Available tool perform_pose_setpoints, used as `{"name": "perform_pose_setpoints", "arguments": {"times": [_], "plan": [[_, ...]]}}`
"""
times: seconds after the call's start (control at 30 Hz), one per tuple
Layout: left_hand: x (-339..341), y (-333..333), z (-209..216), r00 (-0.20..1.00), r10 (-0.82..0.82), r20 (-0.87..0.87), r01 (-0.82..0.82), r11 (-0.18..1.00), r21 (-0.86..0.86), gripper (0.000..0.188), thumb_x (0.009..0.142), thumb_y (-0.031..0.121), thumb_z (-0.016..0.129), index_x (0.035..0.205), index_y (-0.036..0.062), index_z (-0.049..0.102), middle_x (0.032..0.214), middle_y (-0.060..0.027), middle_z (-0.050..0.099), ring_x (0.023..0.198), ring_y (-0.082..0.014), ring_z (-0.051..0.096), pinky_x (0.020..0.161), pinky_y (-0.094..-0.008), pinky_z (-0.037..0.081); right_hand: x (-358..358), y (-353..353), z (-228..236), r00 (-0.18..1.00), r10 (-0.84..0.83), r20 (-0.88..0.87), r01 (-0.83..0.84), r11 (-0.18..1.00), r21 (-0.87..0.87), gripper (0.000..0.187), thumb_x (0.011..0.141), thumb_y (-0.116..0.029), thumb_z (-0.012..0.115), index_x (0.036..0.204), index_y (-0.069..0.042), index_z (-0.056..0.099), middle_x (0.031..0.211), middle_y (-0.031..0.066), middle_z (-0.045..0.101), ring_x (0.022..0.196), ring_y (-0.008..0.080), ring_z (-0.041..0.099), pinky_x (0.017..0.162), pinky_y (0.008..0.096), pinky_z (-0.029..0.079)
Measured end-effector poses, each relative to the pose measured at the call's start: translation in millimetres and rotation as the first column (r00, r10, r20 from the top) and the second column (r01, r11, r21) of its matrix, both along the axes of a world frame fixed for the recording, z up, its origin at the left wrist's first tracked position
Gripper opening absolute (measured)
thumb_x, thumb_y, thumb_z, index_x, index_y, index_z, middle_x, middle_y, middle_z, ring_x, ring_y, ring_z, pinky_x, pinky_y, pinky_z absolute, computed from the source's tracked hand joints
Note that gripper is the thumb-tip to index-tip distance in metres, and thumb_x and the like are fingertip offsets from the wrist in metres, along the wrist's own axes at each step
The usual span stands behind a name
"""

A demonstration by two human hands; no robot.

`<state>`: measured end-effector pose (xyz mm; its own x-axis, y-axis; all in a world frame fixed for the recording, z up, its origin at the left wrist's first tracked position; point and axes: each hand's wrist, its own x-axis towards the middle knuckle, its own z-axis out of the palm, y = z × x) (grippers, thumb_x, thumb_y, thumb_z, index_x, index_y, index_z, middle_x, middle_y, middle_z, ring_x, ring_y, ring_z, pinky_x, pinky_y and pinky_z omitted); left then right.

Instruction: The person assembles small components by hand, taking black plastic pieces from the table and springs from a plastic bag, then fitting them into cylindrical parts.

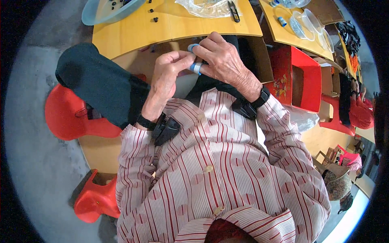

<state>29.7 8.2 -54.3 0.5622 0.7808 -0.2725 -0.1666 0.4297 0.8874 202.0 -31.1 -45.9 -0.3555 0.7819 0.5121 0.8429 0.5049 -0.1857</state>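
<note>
My left hand (165, 77) and my right hand (222, 58) meet in front of my lap, just off the near edge of the yellow table (137, 38). The left fingers are pinched together, their tips against the right hand's fingers. A blue-and-white wrap (196, 68) goes round the right thumb, and a second blue wrap (193, 47) covers a right fingertip. My right fingers curl in toward the left ones. Whatever lies between the fingertips is too small or hidden to make out. Black straps with black boxes sit on both wrists.
On the table are a pale blue basin (117, 16), small black parts (155, 19), a clear plastic bag (202, 9) and black thread snips (234, 11). Red stools (65, 113) stand left. A red box (289, 77) is at my right. Other people sit farther right.
</note>
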Motion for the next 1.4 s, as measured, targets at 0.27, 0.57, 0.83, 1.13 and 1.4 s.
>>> {"name": "perform_pose_setpoints", "arguments": {"times": [0.27,0.57,0.83,1.13,1.4], "plan": [[-8.1,8.5,-0.5,0.983,-0.14,0.116,0.144,0.989,-0.033,0.023,0.085,0.02,0.062,0.095,0.0,0.062,0.087,-0.0009,0.059,0.081,-0.0074,0.053,0.075,-0.0215,0.041,1.7,3.6,-4.3,0.997,0.027,-0.068,-0.025,0.999,0.029,0.032,0.062,-0.024,0.069,0.089,-0.011,0.057,0.077,0.0044,0.053,0.076,0.0237,0.051,0.064,0.034,0.05],[-15.1,11.0,12.0,0.993,-0.096,-0.062,0.114,0.838,0.533,0.067,0.069,0.029,0.077,0.126,0.0083,0.048,0.123,-0.0083,0.05,0.102,-0.0139,0.05,0.081,-0.0253,0.042,1.1,-0.4,5.0,0.98,0.054,-0.194,-0.074,0.992,-0.098,0.028,0.066,-0.022,0.065,0.087,-0.006,0.057,0.073,0.0087,0.055,0.074,0.0274,0.053,0.067,0.0379,0.047],[-11.5,9.7,17.8,0.986,-0.143,-0.091,0.166,0.7,0.695,0.07,0.06,0.023,0.081,0.122,0.009,0.054,0.119,-0.0049,0.055,0.1,-0.0157,0.055,0.086,-0.0292,0.046,-3.2,-1.5,12.7,0.943,0.105,-0.316,-0.13,0.99,-0.058,0.027,0.065,-0.021,0.067,0.083,-0.003,0.056,0.073,0.0109,0.054,0.07,0.0288,0.052,0.064,0.0379,0.047],[-10.1,2.7,22.3,0.993,-0.116,-0.03,0.106,0.728,0.677,0.059,0.07,0.021,0.077,0.121,0.0039,0.052,0.115,-0.007,0.056,0.103,-0.0156,0.054,0.087,-0.0285,0.045,-1.8,-0.6,17.1,0.946,0.159,-0.282,-0.149,0.987,0.057,0.03,0.066,-0.021,0.069,0.087,-0.004,0.057,0.071,0.0083,0.056,0.07,0.0264,0.052,0.063,0.0366,0.047],[-21.1,-10.7,38.1,0.999,-0.047,0.01,0.044,0.981,0.19,0.034,0.083,0.015,0.066,0.11,-0.0033,0.054,0.101,-0.0083,0.059,0.09,-0.0109,0.057,0.079,-0.0233,0.046,0.9,-0.8,23.2,0.983,0.114,-0.141,-0.097,0.988,0.121,0.036,0.064,-0.021,0.071,0.093,-0.006,0.058,0.075,0.0054,0.058,0.071,0.0238,0.053,0.063,0.0338,0.048]]}}
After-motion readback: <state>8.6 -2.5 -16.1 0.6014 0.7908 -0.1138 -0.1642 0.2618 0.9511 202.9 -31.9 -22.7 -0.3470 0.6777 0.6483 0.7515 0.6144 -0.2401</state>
